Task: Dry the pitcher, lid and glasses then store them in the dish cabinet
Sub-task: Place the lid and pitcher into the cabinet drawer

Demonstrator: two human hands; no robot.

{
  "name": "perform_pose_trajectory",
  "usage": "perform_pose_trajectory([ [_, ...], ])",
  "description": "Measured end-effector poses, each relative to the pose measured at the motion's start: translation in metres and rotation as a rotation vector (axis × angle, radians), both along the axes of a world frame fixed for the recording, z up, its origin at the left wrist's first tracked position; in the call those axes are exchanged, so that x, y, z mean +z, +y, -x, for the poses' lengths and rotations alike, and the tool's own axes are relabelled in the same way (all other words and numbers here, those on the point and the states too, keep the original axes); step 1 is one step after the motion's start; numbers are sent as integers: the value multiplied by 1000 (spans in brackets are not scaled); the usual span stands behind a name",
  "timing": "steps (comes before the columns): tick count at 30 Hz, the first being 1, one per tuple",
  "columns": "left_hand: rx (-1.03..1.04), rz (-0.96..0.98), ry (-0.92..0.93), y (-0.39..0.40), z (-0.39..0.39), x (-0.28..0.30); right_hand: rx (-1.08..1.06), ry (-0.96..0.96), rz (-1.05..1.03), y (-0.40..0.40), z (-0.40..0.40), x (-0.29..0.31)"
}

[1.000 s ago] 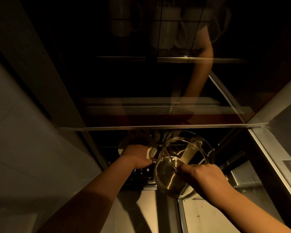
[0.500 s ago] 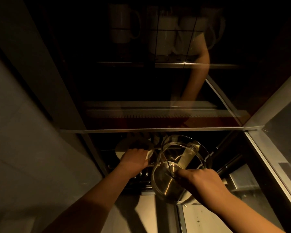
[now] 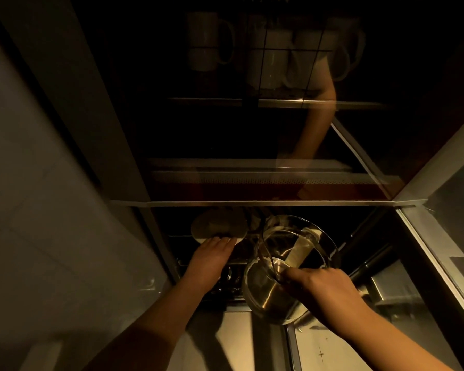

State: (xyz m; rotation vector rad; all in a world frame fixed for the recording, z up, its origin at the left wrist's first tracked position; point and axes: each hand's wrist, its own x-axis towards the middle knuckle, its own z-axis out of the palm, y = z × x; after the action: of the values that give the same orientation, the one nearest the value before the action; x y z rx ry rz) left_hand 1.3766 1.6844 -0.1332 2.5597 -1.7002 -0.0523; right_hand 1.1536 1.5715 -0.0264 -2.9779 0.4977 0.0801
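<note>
The clear glass pitcher (image 3: 268, 287) hangs tilted at the open mouth of the dark dish cabinet (image 3: 265, 203), its rim pointing into the lower compartment. My right hand (image 3: 319, 293) grips its handle from the near side. My left hand (image 3: 212, 259) reaches into the same compartment with straight fingers that touch the near edge of a pale round lid (image 3: 219, 226) lying on the rack. I cannot make out any glasses in the dim light.
Several white mugs (image 3: 271, 54) stand on the upper shelf behind the dark glass front. An open glass door (image 3: 439, 226) stands at the right. A pale wall (image 3: 38, 210) closes the left side. A metal wire rack (image 3: 225, 279) lies under my left hand.
My left hand's fingers have straightened and slid forward onto the pale lid. The pitcher has moved slightly deeper toward the compartment, still in my right hand.
</note>
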Motion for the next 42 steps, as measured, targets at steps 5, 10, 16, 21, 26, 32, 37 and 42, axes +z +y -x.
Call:
perform_pose_trajectory([
  [5, 32, 11, 35, 13, 10, -8, 7, 14, 2, 3, 1, -4],
  [10, 82, -68, -25, 21, 29, -17, 7, 4, 1, 3, 3, -4],
  [16, 173, -119, -95, 21, 43, -16, 3, 0, -10, 4, 5, -3],
  [21, 226, -155, -92, 17, 41, -12, -8, -9, -25, 3, 8, -6],
  [26, 223, -186, -58, 13, 46, -12, -10, -7, -20, 3, 9, -10],
  [32, 214, -245, -50, 8, 46, -12, -12, 6, -23, 5, 10, -6],
  [37, 211, -284, -65, 2, 42, -12, -9, 11, -35, 5, 11, -2],
  [42, 205, -304, -76, -3, 41, -13, -7, 23, -44, 6, 12, 0],
])
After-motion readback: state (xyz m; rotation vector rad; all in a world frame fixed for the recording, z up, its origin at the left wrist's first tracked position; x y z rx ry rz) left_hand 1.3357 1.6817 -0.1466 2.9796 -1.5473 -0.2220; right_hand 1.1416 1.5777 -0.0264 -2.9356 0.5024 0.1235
